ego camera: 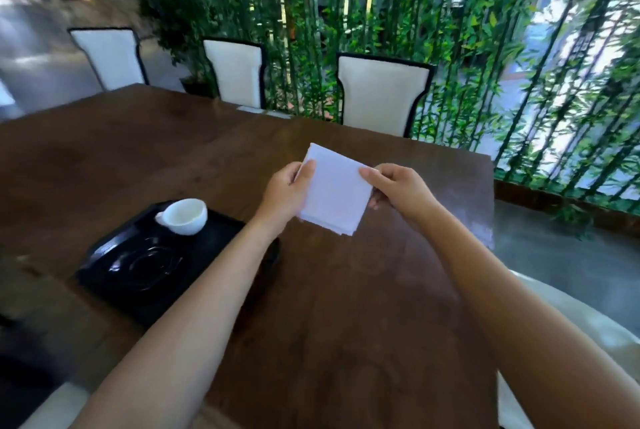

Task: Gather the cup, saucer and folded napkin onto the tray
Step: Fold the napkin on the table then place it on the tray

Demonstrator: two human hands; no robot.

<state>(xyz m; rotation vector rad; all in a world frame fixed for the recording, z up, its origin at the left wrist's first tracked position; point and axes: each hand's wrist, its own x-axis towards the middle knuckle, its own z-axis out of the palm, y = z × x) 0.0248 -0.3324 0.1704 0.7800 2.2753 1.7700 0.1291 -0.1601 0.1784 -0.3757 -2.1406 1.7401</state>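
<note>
The left hand [289, 188] and right hand [398, 189] pinch opposite edges of a white folded napkin [337, 191], a flat layered square held above the brown table [346, 307]. To the left, a white cup [183, 216] and a glossy black saucer [149, 264] sit on the black tray [221, 238].

You had 1 white cup [183, 216], 1 dark saucer [149, 264], 1 black tray [104, 248], 1 folded napkin [336, 191], 1 wooden table [346, 307]. Chairs across the table: 3, w/ white backs [109, 58] [235, 72] [381, 96]. Hands: 2, left hand [287, 191] & right hand [401, 188].
</note>
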